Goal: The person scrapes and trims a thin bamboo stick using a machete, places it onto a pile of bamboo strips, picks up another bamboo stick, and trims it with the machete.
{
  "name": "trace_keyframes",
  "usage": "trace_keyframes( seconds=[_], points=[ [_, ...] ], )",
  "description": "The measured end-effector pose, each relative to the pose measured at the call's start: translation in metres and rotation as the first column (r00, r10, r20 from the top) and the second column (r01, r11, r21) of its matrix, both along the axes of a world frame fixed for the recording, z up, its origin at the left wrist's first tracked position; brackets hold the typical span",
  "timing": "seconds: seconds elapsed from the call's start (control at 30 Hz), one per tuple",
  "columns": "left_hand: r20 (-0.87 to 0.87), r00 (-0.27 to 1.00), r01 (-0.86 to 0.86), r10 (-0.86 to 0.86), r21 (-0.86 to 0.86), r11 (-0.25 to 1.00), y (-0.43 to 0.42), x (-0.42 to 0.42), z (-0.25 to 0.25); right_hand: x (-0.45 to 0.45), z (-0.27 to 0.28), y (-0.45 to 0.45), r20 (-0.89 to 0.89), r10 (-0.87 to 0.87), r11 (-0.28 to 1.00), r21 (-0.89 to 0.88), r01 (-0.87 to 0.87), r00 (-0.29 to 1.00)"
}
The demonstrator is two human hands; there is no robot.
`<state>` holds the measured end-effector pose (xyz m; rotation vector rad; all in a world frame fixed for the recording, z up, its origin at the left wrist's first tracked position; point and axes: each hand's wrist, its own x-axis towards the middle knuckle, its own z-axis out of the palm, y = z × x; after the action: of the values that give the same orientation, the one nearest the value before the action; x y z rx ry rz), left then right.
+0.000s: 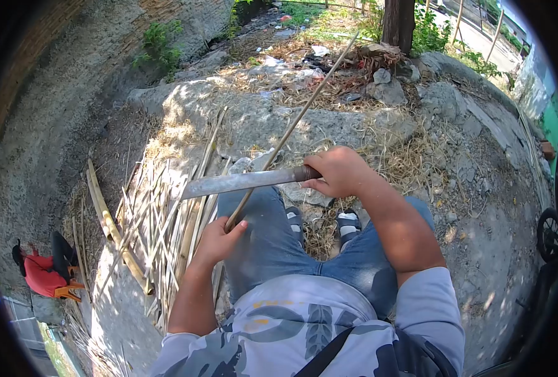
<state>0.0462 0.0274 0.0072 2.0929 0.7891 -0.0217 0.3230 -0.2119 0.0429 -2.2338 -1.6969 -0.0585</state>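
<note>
My right hand (340, 172) is closed round the dark handle of a machete (247, 181). Its broad grey blade points left, across the front of my knees. In my left hand (221, 240), near my left thigh, is the lower end of a long thin bamboo strip (298, 118). The strip slants up and to the right, far past the blade. Blade and strip cross just above my left hand; whether they touch I cannot tell. Part of my left fingers is hidden behind the strip and palm.
Many split bamboo strips (165, 232) lie on the ground at my left, beside a thicker bamboo pole (118, 235). A person in red (40, 273) sits on an orange stool (69, 291) farther left. Rocks (389, 94), a tree trunk (398, 25) and litter are ahead; a wheel (548, 234) stands at right.
</note>
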Motion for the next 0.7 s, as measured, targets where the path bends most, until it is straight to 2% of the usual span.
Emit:
trace_keyframes(
  seconds=[0.1, 0.2, 0.33, 0.43, 0.57, 0.67, 0.7],
  points=[
    [-0.010, 1.000, -0.026, 0.026, -0.040, 0.999, 0.003, -0.005, -0.004, 0.027, -0.008, -0.005, -0.067, -0.216, 0.969, 0.106, 0.222, 0.974],
    [0.028, 0.996, -0.080, 0.081, -0.042, 0.996, 0.006, -0.006, -0.019, 0.050, -0.001, -0.013, -0.234, -0.450, 0.887, 0.000, 0.463, 0.862],
    [-0.001, 0.996, -0.094, 0.094, 0.012, 0.995, 0.001, 0.002, -0.008, 0.051, -0.003, -0.014, -0.254, -0.518, 0.852, -0.069, 0.519, 0.816],
    [-0.021, 0.996, -0.091, 0.091, -0.017, 0.996, -0.003, 0.007, 0.001, 0.035, -0.007, -0.008, -0.155, -0.386, 0.922, -0.027, 0.387, 0.909],
    [-0.068, 0.996, -0.057, 0.056, -0.006, 0.998, -0.001, 0.007, 0.001, 0.003, 0.000, 0.007, -0.074, -0.162, 0.979, -0.135, 0.151, 0.984],
    [-0.081, 0.996, -0.028, 0.031, 0.039, 0.999, 0.000, 0.005, 0.002, -0.002, -0.012, 0.017, 0.031, 0.072, 0.996, -0.052, -0.070, 0.997],
    [-0.082, 0.996, -0.020, 0.025, 0.056, 0.998, 0.000, 0.004, 0.002, -0.004, -0.010, 0.018, 0.062, 0.087, 0.996, -0.029, -0.085, 0.994]
  ],
)
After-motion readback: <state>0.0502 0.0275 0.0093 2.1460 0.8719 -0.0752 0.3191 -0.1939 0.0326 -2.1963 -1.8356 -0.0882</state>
